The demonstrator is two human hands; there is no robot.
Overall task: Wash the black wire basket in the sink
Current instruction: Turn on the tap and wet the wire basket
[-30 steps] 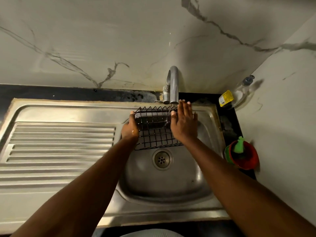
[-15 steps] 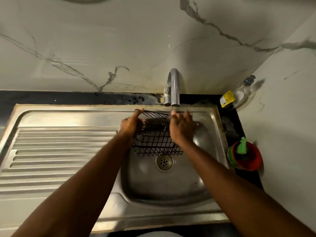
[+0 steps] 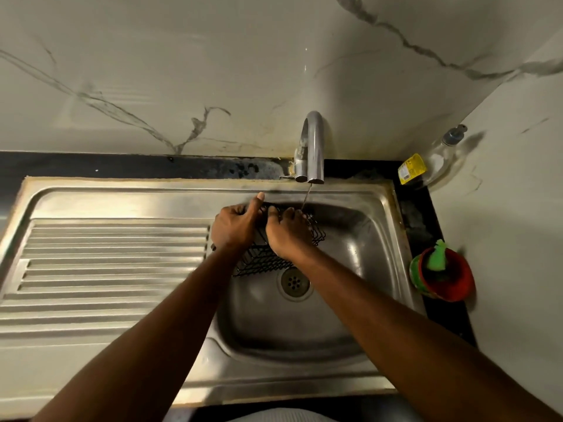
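The black wire basket [image 3: 262,261] is held tilted over the steel sink bowl [image 3: 359,239], under the chrome tap [image 3: 313,147]. A thin stream of water [image 3: 306,197] runs from the spout onto it. My left hand [image 3: 234,226] grips the basket's left side, with one finger pointing up at the sink's back rim. My right hand [image 3: 289,236] lies over the basket's top with fingers curled onto its wires. Both hands hide most of the basket.
The drain [image 3: 294,282] sits just below the basket. A ribbed steel draining board [image 3: 106,269] lies to the left. On the right counter stand a red bowl with a green scrubber [image 3: 441,274] and a clear soap bottle [image 3: 438,159] in the corner.
The basket has tipped further and moved back under the tap. My right hand went from flat on the wires to curled over them, and both hands came closer together.
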